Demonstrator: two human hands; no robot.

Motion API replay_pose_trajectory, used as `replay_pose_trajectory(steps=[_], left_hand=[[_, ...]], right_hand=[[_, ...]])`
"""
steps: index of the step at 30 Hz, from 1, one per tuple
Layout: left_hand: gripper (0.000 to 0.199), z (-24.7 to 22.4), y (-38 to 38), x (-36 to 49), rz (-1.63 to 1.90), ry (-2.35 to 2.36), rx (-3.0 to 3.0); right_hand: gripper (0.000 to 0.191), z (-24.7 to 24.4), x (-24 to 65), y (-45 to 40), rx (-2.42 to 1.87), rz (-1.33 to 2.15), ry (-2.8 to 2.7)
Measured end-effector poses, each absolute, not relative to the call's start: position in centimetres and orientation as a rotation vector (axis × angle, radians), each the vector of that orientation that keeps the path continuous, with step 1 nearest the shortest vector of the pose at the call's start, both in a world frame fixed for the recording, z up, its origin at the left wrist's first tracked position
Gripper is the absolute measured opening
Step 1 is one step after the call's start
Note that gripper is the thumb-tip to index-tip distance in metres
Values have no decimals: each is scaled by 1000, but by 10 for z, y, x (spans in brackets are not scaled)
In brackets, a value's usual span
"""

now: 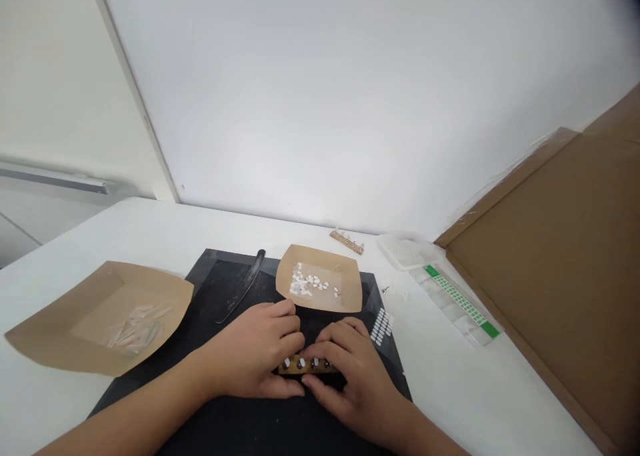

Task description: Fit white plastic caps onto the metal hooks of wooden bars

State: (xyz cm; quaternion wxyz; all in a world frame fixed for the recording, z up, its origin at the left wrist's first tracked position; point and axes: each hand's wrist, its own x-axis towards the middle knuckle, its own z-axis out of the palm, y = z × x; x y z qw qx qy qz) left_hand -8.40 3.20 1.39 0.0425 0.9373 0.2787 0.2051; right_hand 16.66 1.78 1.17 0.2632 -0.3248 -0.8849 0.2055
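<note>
A narrow wooden strip (307, 365) lies on the black mat (225, 419), with a row of dark round holders carrying small white pieces. My left hand (257, 349) is closed round the strip's left end, its fingers curled and thumb along the near edge. At the right end, my right hand (350, 369) grips the strip between thumb and fingers, covering that end. Just beyond the hands sits a brown paper tray (350, 281) with small white pieces in it.
A larger paper tray (55, 319) holding clear packets stands left. A dark curved file (247, 283) lies on the mat. Another strip (347, 241) lies behind. White stickers (382, 327), a clear compartment box (450, 303) and cardboard (560, 256) are right.
</note>
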Motion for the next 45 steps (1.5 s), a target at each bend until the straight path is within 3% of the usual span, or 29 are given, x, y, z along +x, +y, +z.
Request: replay_pose_trajectory(steps=[7, 14, 22, 35, 45], left_hand=[[15, 30, 32, -89, 617, 718, 2876], [7, 42, 41, -107, 705, 683, 2604], [26, 46, 37, -108, 639, 675, 2513], [14, 47, 40, -107, 540, 667, 2513], [16, 41, 45, -106, 496, 648, 2440]], right_hand=[[21, 11, 162, 17, -951, 589, -2382], [23, 12, 166, 16, -968, 641, -2405], [23, 12, 167, 15, -969, 667, -2392], [23, 12, 168, 16, -953, 677, -2407], [24, 15, 168, 14, -958, 713, -2414]])
